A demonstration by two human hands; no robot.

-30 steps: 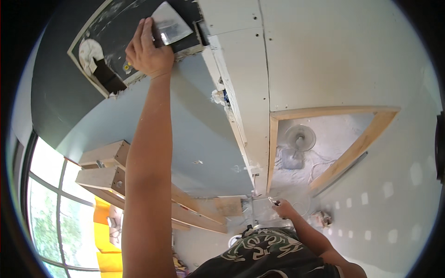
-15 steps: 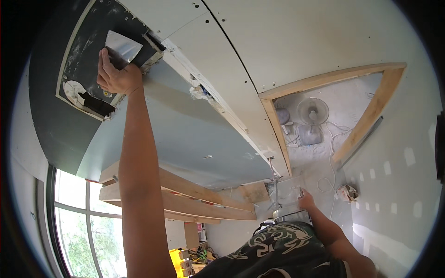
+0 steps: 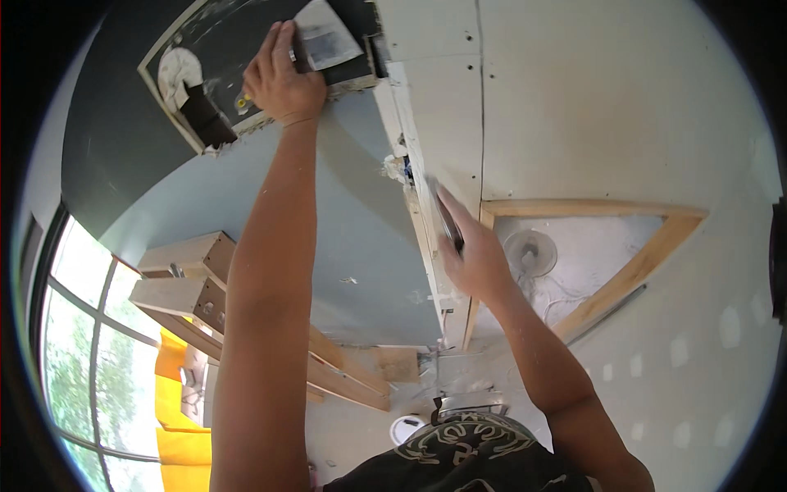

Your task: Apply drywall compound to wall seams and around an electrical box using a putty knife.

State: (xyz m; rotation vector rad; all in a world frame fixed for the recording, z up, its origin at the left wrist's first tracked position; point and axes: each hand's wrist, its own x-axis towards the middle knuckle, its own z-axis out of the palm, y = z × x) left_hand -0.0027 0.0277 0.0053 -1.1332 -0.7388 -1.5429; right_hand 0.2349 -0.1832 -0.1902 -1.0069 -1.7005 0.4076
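My left hand (image 3: 287, 86) is raised at the upper left, closed on a wide putty knife (image 3: 329, 37) whose blade is smeared with white. The hand is close to a dark recessed panel (image 3: 225, 49) with a ragged pale rim. Further right, my right hand (image 3: 482, 258) grips a dark-handled tool (image 3: 449, 220), seen nearly edge-on and blurred; it looks like a second putty knife. Its tip is at the rough white edge strip (image 3: 420, 176) between the grey-blue board (image 3: 352, 230) and the pale boards (image 3: 574, 107). Whether it touches the strip I cannot tell.
Timber framing (image 3: 598, 207) borders an opening showing a round fan-like thing (image 3: 530, 252) below. Timber beams (image 3: 180, 295) cross at lower left near a window (image 3: 90, 353) and yellow sheeting (image 3: 180, 410). A metal tray (image 3: 471, 402) is near my waist, beside a white bucket (image 3: 407, 428).
My right hand has risen from beside my waist to the white edge strip. My left hand still holds its putty knife near the dark panel, while the whole view has turned and shifted.
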